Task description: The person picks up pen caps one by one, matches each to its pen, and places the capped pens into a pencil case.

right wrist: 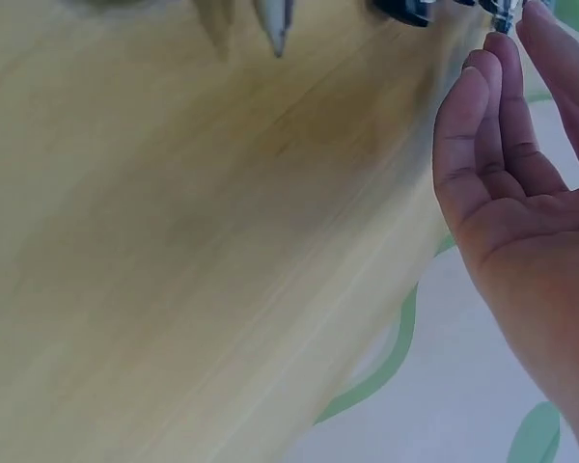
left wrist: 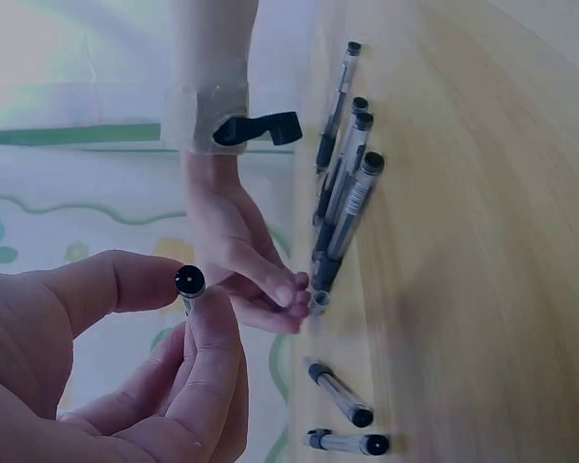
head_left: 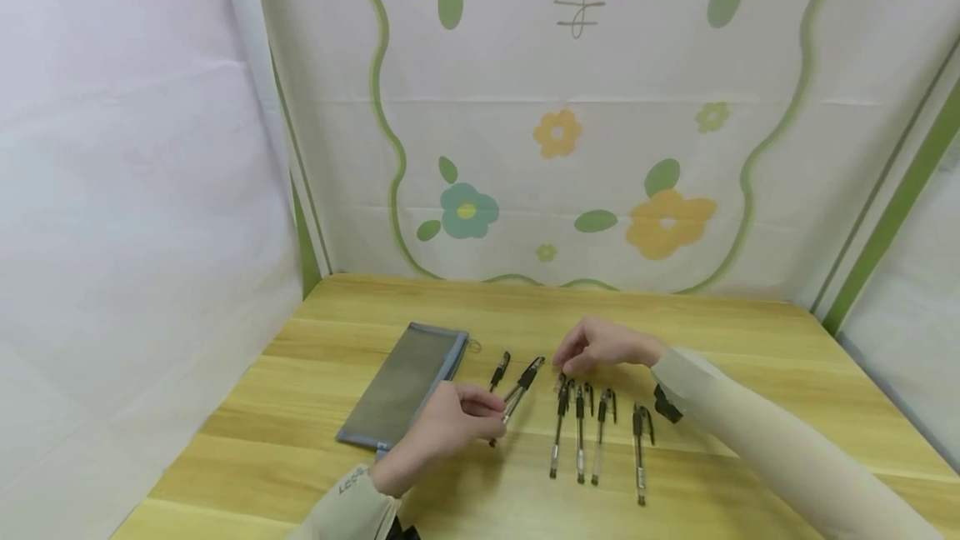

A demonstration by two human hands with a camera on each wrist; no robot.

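My left hand [head_left: 453, 423] pinches a black-and-clear gel pen [head_left: 531, 375] between thumb and fingers. In the left wrist view the black end of this pen [left wrist: 189, 281] faces the camera. My right hand [head_left: 600, 344] is at the far end of a row of pens, fingertips together. They pinch a small clear and dark piece [right wrist: 503, 17], seemingly the end of a pen; most of it is hidden. The row holds several similar pens, among them one at its right end [head_left: 640, 452]. Two more pens lie near the left hand, including one with a black cap [head_left: 500, 371].
A grey mesh zip pouch [head_left: 401, 386] with blue edging lies left of the pens on the wooden table [head_left: 300, 407]. Behind the table hangs a white cloth [head_left: 510, 148] printed with flowers. White cloth walls stand at both sides.
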